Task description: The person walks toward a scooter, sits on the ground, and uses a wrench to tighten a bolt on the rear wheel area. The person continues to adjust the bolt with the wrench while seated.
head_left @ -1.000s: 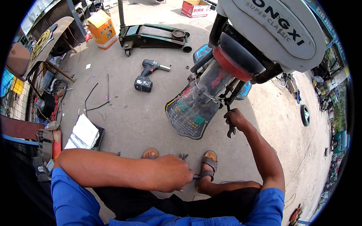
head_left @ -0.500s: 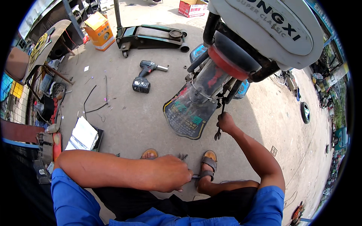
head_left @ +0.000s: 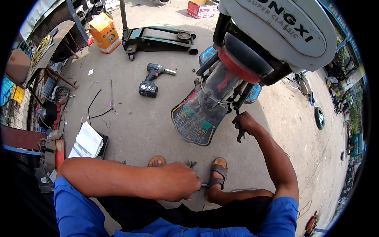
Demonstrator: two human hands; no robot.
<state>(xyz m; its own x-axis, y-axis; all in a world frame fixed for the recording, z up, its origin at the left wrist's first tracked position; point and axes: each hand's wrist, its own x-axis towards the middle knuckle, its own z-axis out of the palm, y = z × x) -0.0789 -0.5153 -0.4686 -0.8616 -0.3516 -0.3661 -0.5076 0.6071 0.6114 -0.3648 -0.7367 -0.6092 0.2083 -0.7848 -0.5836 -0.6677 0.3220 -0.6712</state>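
My right hand [head_left: 245, 123] is closed round a dark open-end wrench [head_left: 240, 137], whose upper end reaches the underside of a vehicle beside a metal tube. The vehicle has a white oval case [head_left: 278, 23], a red lamp band [head_left: 237, 63] and a hanging black mudguard [head_left: 192, 122] with faded lettering. My left hand [head_left: 179, 181] is closed low in front of me on a metal tool [head_left: 205, 185], mostly hidden by the fingers. A cordless impact wrench [head_left: 151, 81] with a socket lies on the concrete to the left of the mudguard.
A floor jack [head_left: 158, 45], an orange carton [head_left: 106, 33] and a red carton [head_left: 201, 8] stand behind. Papers on a black case [head_left: 87, 140] lie at left, near loose wires and clutter. A cluttered chair [head_left: 19, 63] is at far left, a tire [head_left: 319, 117] at right.
My right hand and the wrench swung left, then back right to about where they were a second ago. My left hand has barely moved.
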